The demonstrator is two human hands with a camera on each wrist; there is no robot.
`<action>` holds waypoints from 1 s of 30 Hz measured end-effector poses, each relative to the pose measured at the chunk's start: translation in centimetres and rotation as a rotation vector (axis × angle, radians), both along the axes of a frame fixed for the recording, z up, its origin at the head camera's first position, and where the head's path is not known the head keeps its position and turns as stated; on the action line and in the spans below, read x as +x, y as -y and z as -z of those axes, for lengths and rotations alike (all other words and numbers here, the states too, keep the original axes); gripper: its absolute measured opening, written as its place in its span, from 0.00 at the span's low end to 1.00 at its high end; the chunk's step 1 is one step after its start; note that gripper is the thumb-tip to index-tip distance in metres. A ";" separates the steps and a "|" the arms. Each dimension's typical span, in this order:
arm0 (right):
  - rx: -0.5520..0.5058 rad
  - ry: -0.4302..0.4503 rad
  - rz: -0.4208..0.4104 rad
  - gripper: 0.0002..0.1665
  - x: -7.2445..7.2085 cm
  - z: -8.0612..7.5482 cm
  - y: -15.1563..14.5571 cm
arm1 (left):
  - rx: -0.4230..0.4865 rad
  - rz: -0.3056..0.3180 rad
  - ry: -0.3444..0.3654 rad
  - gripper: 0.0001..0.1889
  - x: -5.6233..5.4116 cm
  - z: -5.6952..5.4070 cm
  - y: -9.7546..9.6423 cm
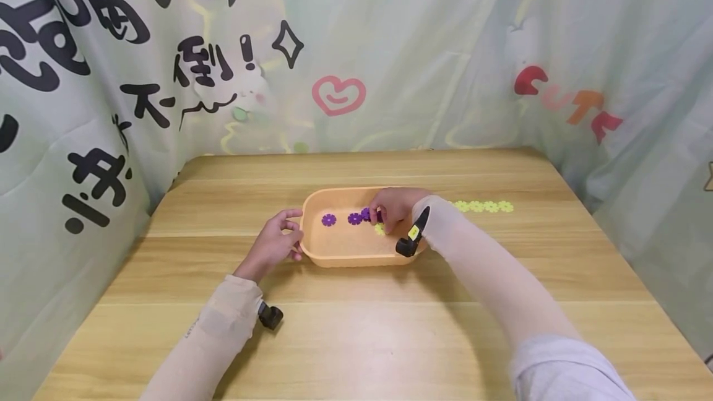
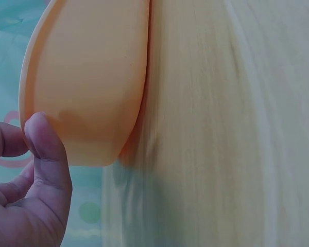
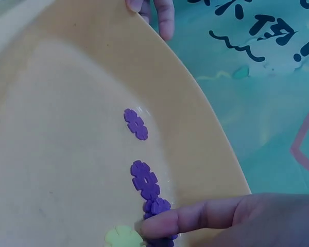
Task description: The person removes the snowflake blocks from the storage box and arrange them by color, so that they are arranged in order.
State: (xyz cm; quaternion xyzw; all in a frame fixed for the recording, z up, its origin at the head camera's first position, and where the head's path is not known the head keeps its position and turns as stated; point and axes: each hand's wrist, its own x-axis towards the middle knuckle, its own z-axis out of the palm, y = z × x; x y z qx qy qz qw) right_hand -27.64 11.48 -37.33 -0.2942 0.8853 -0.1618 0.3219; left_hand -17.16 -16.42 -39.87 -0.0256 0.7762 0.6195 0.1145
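Left hand grips the left end of the tray, thumb and finger clamped at its rim; which of them lies inside the wall is hard to tell. That hold probably steadies the tray against sliding on the surface. The right hand reaches over the tray's right part, fingers pointing down at the purple cluster, one finger touching it; the thumb is hidden, so I cannot tell whether the hand is clamped on a piece. Coming in from above likely lets the fingertips get at thin pieces lying low behind the tray's wall. Just left of the cluster, seemingly touching it, is one purple flower; a lone purple flower lies apart, further left. All the purple ones are inside the tray, toward its far wall. A yellow flower lies in the tray on the near side of the cluster, right beside the fingertip. Outside, on the surface to the right, a yellow row runs left to right, its left end perhaps covered by the right sleeve; lying there, it is plainly distinct from the pieces in the tray.
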 end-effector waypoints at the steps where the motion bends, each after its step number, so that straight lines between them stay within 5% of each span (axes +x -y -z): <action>1: 0.008 0.012 0.025 0.18 0.0 0.1 0.1 | 0.000 0.002 -0.001 0.25 0.0 0.0 0.0; 7: -0.018 0.076 0.103 0.20 0.0 0.6 0.4 | -0.001 0.010 -0.002 0.24 0.1 0.1 0.0; 30: -0.038 -0.110 -0.111 0.20 -0.1 0.8 -0.5 | 0.000 0.005 -0.010 0.24 0.1 0.1 -0.1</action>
